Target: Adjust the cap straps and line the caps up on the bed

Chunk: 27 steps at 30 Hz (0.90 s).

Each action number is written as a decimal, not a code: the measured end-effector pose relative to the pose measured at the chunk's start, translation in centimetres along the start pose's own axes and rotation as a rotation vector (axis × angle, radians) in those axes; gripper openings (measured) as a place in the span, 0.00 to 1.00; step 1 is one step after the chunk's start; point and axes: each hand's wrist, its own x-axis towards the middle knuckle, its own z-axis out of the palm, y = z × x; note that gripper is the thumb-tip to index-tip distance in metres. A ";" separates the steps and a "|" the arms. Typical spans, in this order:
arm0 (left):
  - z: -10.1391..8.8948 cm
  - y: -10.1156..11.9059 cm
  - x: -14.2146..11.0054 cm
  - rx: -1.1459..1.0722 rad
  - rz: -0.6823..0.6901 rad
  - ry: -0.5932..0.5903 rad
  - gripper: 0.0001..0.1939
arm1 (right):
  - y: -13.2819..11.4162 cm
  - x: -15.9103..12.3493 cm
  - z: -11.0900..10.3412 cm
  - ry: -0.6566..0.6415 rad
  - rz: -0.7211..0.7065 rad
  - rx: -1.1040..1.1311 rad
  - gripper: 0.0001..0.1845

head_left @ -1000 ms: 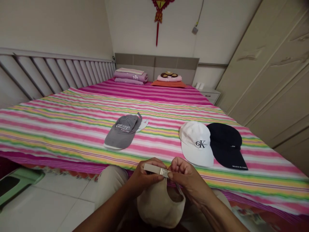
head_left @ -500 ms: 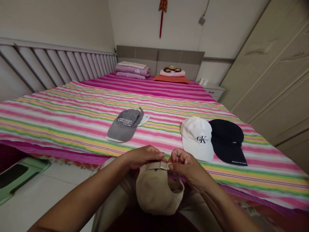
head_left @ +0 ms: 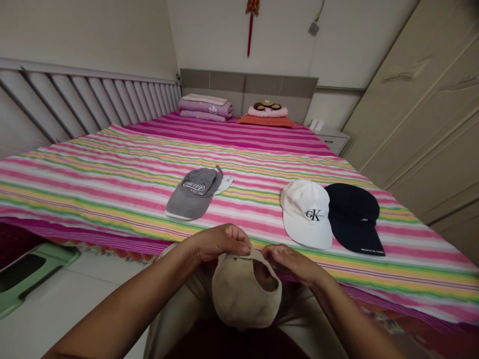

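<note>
A beige baseball cap [head_left: 241, 294] is held over my lap, its back opening and strap turned up toward me. My left hand [head_left: 224, 243] pinches the strap at the upper left of the opening, thumb on top. At the upper right edge of the cap, my right hand [head_left: 288, 260] has its fingers closed on the strap's other side; the fingertips are partly hidden. Beyond my hands on the bed lie a grey cap [head_left: 194, 193] with white lettering, a white cap [head_left: 305, 212] with black letters, and a black cap [head_left: 354, 214] touching the white one.
The bed [head_left: 123, 184] has a striped cover. Folded purple bedding [head_left: 205, 107] and a pink pillow stack [head_left: 267, 112] rest by the headboard [head_left: 262, 87]. A green stool [head_left: 45, 267] stands at the lower left. Wardrobe doors [head_left: 422, 124] line the right side.
My left thumb has moved onto the strap, covering the metal buckle seen before. My right hand has shifted slightly lower and its fingers have straightened. The cap has tilted a little.
</note>
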 end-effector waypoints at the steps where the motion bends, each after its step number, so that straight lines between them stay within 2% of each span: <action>1: -0.1 0.0 0.0 0.005 0.006 0.012 0.11 | 0.5 0.0 -0.2 -0.012 0.014 0.039 0.21; 5: -0.3 0.1 0.2 -0.025 0.049 0.058 0.09 | 1.5 -0.2 -0.2 -0.004 -0.007 0.158 0.18; 10: 0.0 0.5 0.4 -0.138 0.144 0.115 0.09 | 0.7 -0.3 0.7 0.128 -0.147 0.331 0.16; 12: -0.2 0.7 0.2 -0.158 0.179 0.056 0.13 | -0.2 -0.3 1.2 0.155 -0.206 0.410 0.15; 15: -1.1 0.6 -0.1 -0.224 0.270 -0.113 0.24 | -1.8 -0.4 1.8 0.171 -0.290 0.570 0.14; 18: -2.0 -0.4 0.0 -0.297 0.333 -0.198 0.23 | -3.1 -0.2 2.1 0.259 -0.324 0.698 0.12; 20: -2.2 -1.2 0.1 -0.340 0.355 -0.180 0.21 | -3.4 0.0 2.1 0.332 -0.277 0.726 0.11; 22: -1.9 -1.7 0.1 -0.389 0.374 -0.126 0.23 | -3.4 0.3 2.0 0.348 -0.200 0.726 0.11; 24: -1.3 -1.6 0.0 -0.431 0.400 -0.056 0.23 | -3.2 0.3 1.7 0.313 -0.148 0.722 0.11; 27: -0.3 -0.7 -0.3 -0.468 0.465 0.024 0.16 | -2.9 0.1 0.9 0.194 -0.123 0.650 0.12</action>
